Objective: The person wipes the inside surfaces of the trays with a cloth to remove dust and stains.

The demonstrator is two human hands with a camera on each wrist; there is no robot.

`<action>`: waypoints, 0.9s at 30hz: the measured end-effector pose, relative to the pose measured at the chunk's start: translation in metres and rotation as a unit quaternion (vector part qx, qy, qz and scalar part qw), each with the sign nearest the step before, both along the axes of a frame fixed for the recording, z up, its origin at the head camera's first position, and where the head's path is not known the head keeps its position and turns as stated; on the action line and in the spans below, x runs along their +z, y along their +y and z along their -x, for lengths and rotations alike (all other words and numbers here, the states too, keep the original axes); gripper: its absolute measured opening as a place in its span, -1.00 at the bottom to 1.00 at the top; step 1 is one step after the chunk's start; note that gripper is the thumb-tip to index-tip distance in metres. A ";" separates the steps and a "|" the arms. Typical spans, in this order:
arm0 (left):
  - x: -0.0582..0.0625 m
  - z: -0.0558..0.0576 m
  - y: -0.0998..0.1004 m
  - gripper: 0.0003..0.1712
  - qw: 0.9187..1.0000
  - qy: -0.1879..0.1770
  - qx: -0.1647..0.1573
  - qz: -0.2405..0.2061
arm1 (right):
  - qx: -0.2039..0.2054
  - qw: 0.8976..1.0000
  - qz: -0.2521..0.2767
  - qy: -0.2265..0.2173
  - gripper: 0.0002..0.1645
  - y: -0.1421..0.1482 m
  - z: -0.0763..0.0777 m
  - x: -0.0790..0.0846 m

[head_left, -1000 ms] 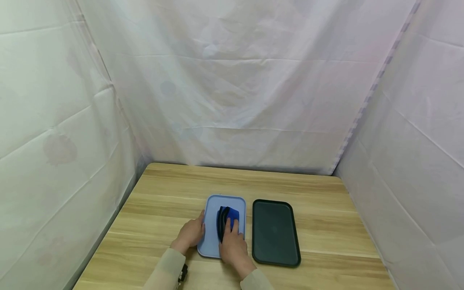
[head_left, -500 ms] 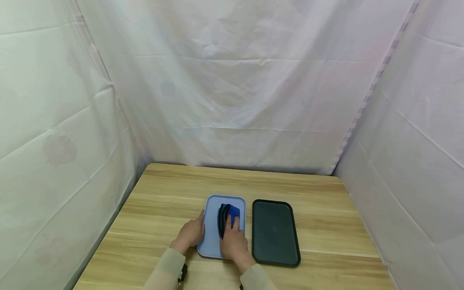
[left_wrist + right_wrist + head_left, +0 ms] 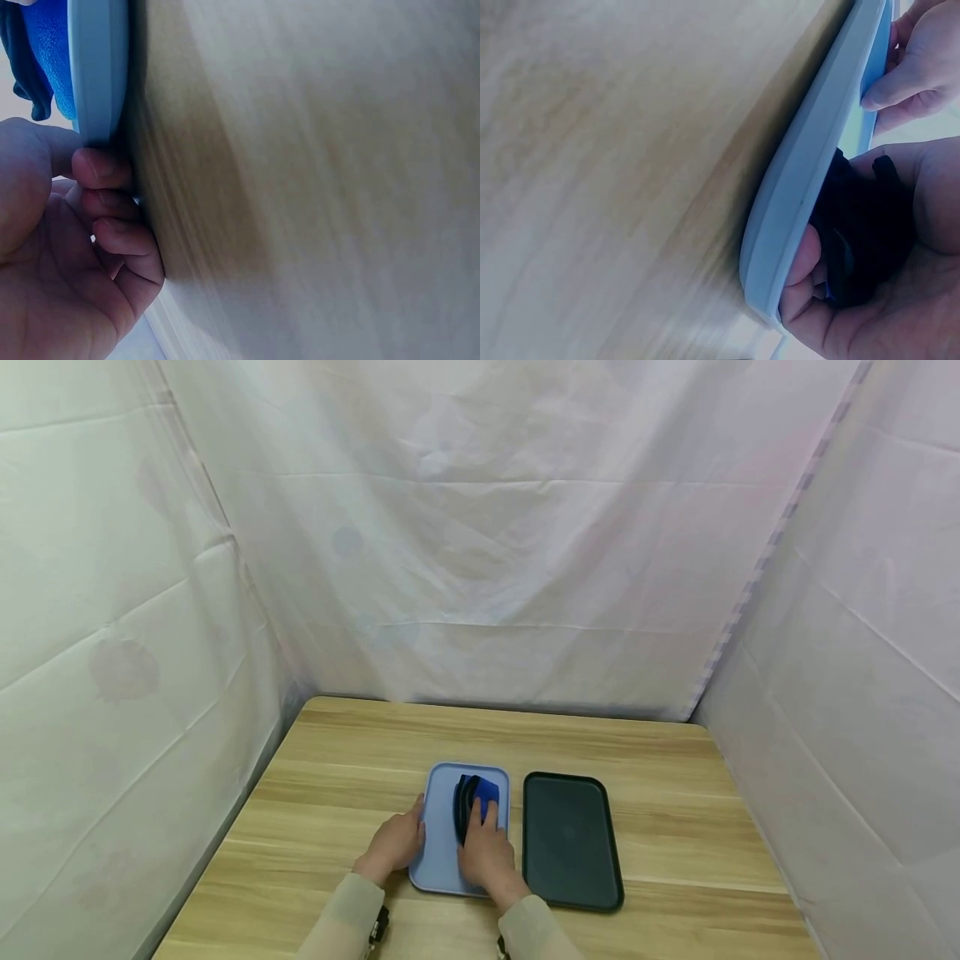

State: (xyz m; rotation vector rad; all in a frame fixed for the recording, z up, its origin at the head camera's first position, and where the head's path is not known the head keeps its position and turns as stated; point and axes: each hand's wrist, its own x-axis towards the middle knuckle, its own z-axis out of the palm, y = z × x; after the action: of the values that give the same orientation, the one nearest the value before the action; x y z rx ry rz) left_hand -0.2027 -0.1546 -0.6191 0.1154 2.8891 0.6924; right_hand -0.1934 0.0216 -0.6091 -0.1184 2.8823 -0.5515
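Note:
A light blue tray [image 3: 435, 870] lies on the table. My left hand [image 3: 396, 841] grips its left rim; in the left wrist view the thumb goes over the rim [image 3: 97, 67] and the fingers curl at its outer side. On the tray, toward its right half, my right hand [image 3: 486, 857] holds a bunched cloth [image 3: 464, 802], black on the left and bright blue on the right. Its blue part [image 3: 51, 52] looks like terry fabric in the left wrist view. In the right wrist view the palm and curled fingers surround the black part [image 3: 870, 225].
A dark green tray [image 3: 572, 843] lies just right of the blue one, with a narrow gap between them. The wood-grain table [image 3: 337, 760] is bounded by white fabric [image 3: 480, 568] behind and at both sides.
My right hand has slid the cloth away from me along the blue tray, slightly rightward. The left hand keeps its place on the rim, and both trays stay put.

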 end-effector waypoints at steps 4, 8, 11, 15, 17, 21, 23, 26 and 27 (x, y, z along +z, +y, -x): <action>0.000 0.000 0.000 -0.36 1.000 -0.001 0.003 0.000 | -0.003 1.000 0.001 -0.001 0.03 0.000 0.003 -0.002; -0.001 0.000 -0.001 -0.36 1.000 -0.002 0.004 0.003 | -0.005 1.000 0.001 -0.006 0.03 0.000 0.007 -0.004; -0.001 0.000 -0.001 -0.36 1.000 -0.003 0.003 0.003 | -0.007 1.000 0.002 -0.012 0.02 0.001 0.009 -0.003; -0.002 0.000 -0.001 -0.35 1.000 0.001 0.001 0.003 | -0.008 1.000 0.000 -0.021 0.02 0.001 0.013 -0.002; -0.002 0.000 -0.001 -0.36 1.000 0.004 -0.001 0.005 | -0.008 1.000 -0.003 -0.025 0.02 0.001 0.015 -0.002; -0.002 0.000 -0.001 -0.36 1.000 0.003 0.001 0.005 | -0.009 1.000 -0.004 -0.025 0.01 0.002 0.019 0.000; -0.001 0.001 -0.001 -0.36 1.000 0.001 0.002 0.003 | -0.008 1.000 -0.003 -0.025 0.01 0.002 0.021 0.000; -0.001 0.000 -0.001 -0.35 1.000 -0.004 0.003 0.002 | -0.008 1.000 0.002 -0.024 0.00 0.002 0.023 0.000; -0.001 0.000 -0.001 -0.35 1.000 -0.005 0.002 0.002 | -0.008 1.000 0.002 -0.024 0.00 0.002 0.024 0.001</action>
State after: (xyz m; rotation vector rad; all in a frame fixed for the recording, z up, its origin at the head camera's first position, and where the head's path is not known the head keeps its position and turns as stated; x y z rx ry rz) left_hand -0.2030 -0.1555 -0.6202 0.1053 2.8815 0.6864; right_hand -0.2173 0.0239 -0.6086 -0.0809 2.8373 -0.5541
